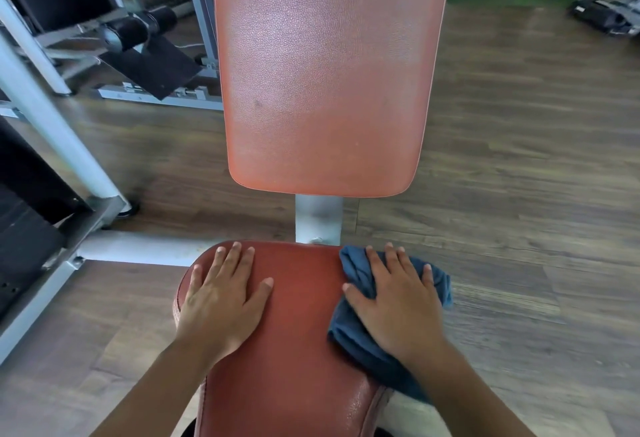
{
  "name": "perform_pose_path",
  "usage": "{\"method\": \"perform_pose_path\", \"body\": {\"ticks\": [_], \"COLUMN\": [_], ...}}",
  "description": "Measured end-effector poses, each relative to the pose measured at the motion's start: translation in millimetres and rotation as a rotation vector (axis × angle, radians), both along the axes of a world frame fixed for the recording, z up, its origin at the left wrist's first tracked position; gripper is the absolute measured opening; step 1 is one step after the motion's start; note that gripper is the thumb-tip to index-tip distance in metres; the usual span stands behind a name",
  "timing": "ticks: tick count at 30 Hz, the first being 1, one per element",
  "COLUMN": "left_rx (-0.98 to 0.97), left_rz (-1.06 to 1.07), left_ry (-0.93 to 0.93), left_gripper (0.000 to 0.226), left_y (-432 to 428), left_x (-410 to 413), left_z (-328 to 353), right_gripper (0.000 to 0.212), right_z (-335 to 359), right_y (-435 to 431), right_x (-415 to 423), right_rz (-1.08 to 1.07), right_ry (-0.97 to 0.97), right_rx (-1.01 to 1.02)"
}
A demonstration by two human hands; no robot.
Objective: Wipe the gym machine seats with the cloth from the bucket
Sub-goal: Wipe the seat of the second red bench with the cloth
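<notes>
**Both hands flat on the red seat, cloth under the right**

Much of the blue cloth [353, 332] is covered. The right hand [398, 305] lies on top of it, and its near end runs under the forearm, so its full shape cannot be made out. What shows is bunched and creased. It sits on the right side of the seat [298, 326], with its outer edge hanging past the seat's right rim over the floor [519, 177].

The seat's near end is cut off by the bottom edge of the view, and a dark shape beneath it there is too little seen to name. The top of the backrest [322, 73] is cut off by the upper edge. A grey post [318, 218] shows in the gap between backrest and seat, and its lower end goes behind the seat.

The right hand presses the cloth with its palm down, fingers straight and spread, and thumb splayed toward the middle of the seat. The left hand [221, 301] rests bare on the left side of the seat, palm down, with its fingers straight and slightly apart and its thumb held out. The two hands are apart, with bare red padding between them.

On the left stands the grey frame [52, 118] of another machine, partly out of view, with black foam rollers [138, 28] behind it. At the far right, dark gear [606, 14] on the floor is too blurred to identify.
</notes>
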State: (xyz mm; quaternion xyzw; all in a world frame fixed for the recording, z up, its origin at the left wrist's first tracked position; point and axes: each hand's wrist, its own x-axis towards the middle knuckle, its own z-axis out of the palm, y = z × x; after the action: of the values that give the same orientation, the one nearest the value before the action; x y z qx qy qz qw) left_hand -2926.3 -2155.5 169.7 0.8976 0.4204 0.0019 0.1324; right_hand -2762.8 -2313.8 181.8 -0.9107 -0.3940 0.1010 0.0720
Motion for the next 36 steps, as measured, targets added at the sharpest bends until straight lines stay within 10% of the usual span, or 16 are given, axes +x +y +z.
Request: {"method": "perform_pose_path", "body": {"ticks": [30,36], "left_rx": [0.008,0.008], "left_rz": [-0.023,-0.028], "left_ry": [-0.010,-0.015], "left_gripper": [0.064,0.064], "left_y": [-1,-1], "left_x": [1,0], "left_z": [0,1], "right_gripper": [0.054,0.078], "right_z": [-4,-3], "right_y": [8,-18], "right_x": [26,-11], "right_rz": [0.186,0.291], "right_ry": [0.022,0.081], "right_rx": [0.183,0.216]}}
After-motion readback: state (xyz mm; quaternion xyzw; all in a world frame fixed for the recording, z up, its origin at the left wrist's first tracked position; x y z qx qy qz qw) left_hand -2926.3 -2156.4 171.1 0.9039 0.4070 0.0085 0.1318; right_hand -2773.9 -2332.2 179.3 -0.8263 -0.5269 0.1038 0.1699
